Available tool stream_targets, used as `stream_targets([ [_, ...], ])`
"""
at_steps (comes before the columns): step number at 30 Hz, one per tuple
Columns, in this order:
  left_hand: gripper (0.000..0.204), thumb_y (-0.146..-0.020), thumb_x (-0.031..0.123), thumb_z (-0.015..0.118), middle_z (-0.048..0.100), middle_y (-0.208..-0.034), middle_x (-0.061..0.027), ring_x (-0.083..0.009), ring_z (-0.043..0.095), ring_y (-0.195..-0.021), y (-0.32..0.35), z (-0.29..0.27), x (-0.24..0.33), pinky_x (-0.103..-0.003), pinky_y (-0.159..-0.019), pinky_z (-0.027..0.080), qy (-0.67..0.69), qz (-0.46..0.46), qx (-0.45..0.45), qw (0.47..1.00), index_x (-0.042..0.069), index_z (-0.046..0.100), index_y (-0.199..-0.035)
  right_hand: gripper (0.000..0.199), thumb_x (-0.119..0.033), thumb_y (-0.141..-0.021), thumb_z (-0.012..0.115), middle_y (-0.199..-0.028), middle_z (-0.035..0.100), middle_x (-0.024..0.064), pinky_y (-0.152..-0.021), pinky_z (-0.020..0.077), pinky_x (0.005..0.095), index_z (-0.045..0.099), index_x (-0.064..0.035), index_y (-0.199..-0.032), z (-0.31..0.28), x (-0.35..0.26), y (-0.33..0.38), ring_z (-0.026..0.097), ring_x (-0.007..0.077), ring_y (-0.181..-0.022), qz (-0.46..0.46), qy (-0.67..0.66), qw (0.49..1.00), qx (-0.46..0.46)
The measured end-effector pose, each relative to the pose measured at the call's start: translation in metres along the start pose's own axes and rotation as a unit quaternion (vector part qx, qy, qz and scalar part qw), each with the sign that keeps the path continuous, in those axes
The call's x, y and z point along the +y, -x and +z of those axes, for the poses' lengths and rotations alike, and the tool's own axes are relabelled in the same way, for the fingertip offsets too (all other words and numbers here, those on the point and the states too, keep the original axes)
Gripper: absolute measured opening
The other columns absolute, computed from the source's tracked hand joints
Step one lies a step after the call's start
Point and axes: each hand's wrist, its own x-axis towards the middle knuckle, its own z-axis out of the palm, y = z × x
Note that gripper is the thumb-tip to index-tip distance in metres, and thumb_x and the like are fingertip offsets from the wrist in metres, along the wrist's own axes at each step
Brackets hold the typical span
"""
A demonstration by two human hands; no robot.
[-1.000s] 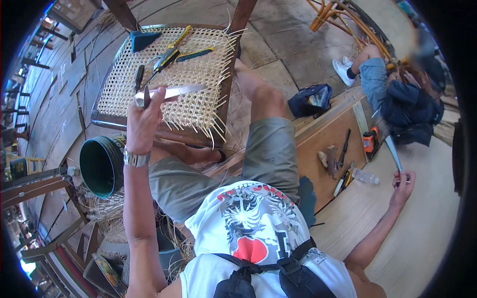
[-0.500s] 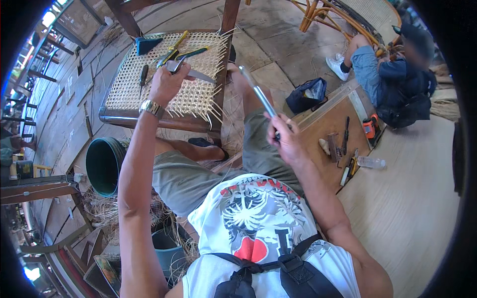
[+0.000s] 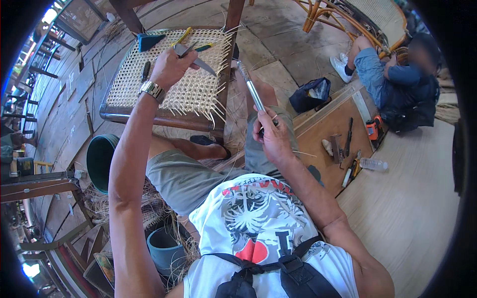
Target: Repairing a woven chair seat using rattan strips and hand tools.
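A chair seat of woven cane (image 3: 189,94) in a dark wooden frame stands in front of me, loose strand ends bristling along its right side. Over it, my left hand (image 3: 171,64) is closed round a tool with a pointed grey metal blade (image 3: 204,65); its handle is hidden in the palm. My right hand (image 3: 273,134), right of the seat above my leg, grips a long shiny metal rod-shaped tool (image 3: 253,92) with a dark lower end, tilted up toward the seat. On the cane lie a dark-handled tool (image 3: 145,71), yellow-and-green-handled pliers (image 3: 203,48) and a dark teal wedge-shaped piece (image 3: 149,42).
A dark green bucket (image 3: 101,164) and a blue-grey bucket (image 3: 166,251) stand at my left among loose fibres. On the right are a board (image 3: 318,144) with hand tools, a plastic bottle (image 3: 373,164), a black bag (image 3: 310,94) and another person (image 3: 410,84) sitting.
My right hand has moved left and slightly down with the rod-shaped tool, bringing it more upright. My left hand and the bladed tool have shifted slightly up over the seat.
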Motion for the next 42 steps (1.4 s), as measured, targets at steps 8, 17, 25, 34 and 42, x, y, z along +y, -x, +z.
stream_targets([
  [8, 0.034, -0.094, 0.04, 0.064, 0.076, -0.075, -0.0059, -0.0176, 0.07, -0.071, 0.009, 0.001, 0.017, -0.034, -0.07, 0.054, -0.032, 0.022, -0.006, 0.999, 0.009, 0.077, -0.089, 0.025, -0.025, -0.106, 0.055, -0.069, 0.055, 0.0002, -0.051, 0.0414, 0.0244, 0.06, -0.0049, -0.12, -0.002, 0.011, -0.001, 0.052, 0.0088, -0.057, 0.004, -0.01, 1.0, 0.016],
  [17, 0.036, -0.094, 0.042, 0.064, 0.07, -0.063, -0.0074, -0.0246, 0.07, -0.061, -0.005, 0.017, 0.027, -0.04, -0.062, 0.056, -0.161, 0.124, 0.028, 0.979, 0.009, 0.077, -0.087, 0.022, -0.024, -0.106, 0.054, -0.07, 0.055, 0.0005, -0.051, 0.0405, 0.0237, 0.056, -0.0061, -0.12, 0.017, 0.015, 0.005, 0.052, 0.0092, -0.057, 0.02, -0.01, 0.998, 0.059],
  [25, 0.039, -0.094, 0.043, 0.064, 0.07, -0.063, -0.0072, -0.0241, 0.07, -0.061, -0.002, 0.02, 0.023, -0.039, -0.062, 0.055, -0.159, 0.118, 0.059, 0.978, 0.008, 0.076, -0.082, 0.014, -0.018, -0.106, 0.051, -0.074, 0.054, 0.0004, -0.055, 0.0446, 0.024, 0.051, -0.0044, -0.108, 0.051, 0.036, 0.015, 0.051, 0.0071, -0.061, -0.027, 0.098, 0.994, -0.038],
  [34, 0.037, -0.09, 0.038, 0.064, 0.068, -0.076, -0.0247, -0.0441, 0.067, -0.075, 0.007, 0.025, 0.021, -0.048, -0.068, 0.055, -0.103, 0.122, 0.064, 0.985, 0.001, 0.071, -0.09, 0.027, -0.015, -0.106, 0.05, -0.076, 0.053, 0.0017, -0.059, 0.0425, 0.0229, 0.046, -0.0006, -0.129, 0.06, 0.047, 0.015, 0.052, 0.008, -0.065, -0.039, 0.087, 0.994, 0.049],
  [42, 0.035, -0.092, 0.038, 0.065, 0.07, -0.07, -0.0156, -0.0335, 0.069, -0.066, 0.014, 0.014, 0.02, -0.042, -0.063, 0.054, -0.037, 0.07, 0.034, 0.996, 0.004, 0.071, -0.087, 0.024, -0.018, -0.107, 0.052, -0.073, 0.052, 0.0012, -0.056, 0.041, 0.0238, 0.053, -0.0025, -0.124, 0.037, 0.04, 0.015, 0.049, 0.0084, -0.062, -0.023, 0.071, 0.997, -0.009],
])
